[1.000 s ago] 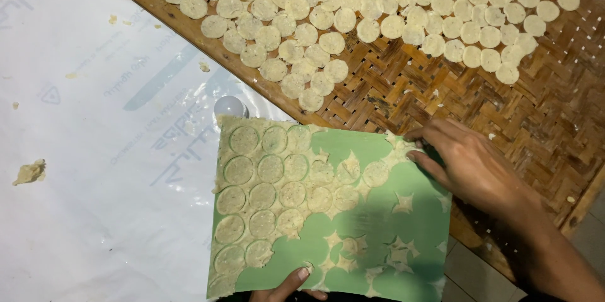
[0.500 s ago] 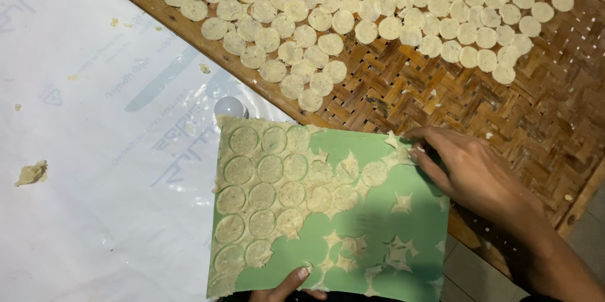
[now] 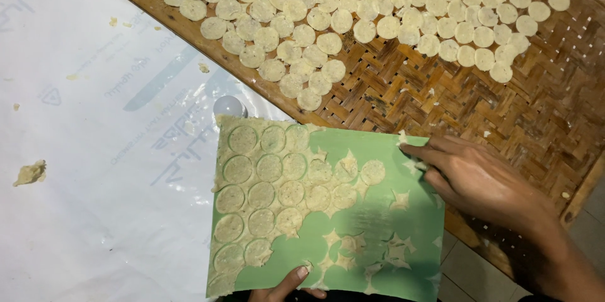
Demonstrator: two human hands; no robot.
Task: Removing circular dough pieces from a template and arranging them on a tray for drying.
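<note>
Since the earlier frame, right hand (image 3: 485,185) has shifted a little left along the top right edge of the green sheet (image 3: 378,214); sheet itself has barely moved.

Left to right:
- White plastic sheet (image 3: 94,151) covers the table; a dough scrap (image 3: 29,173) lies near its left edge.
- Left hand (image 3: 287,286) grips the green sheet's lower edge, thumb on top; other fingers hidden, so their state cannot be told.
- Cut dough discs (image 3: 265,188) remain on the sheet's left half. Right half holds only star-shaped offcuts (image 3: 397,248).
- Right hand: fingers extended, close together, tips apparently pinching a small dough bit at the edge.
- Woven bamboo tray (image 3: 504,113): laid discs (image 3: 378,5) fill the upper part; lower right bare.

Judgement: roughly half the sheet is cleared.
</note>
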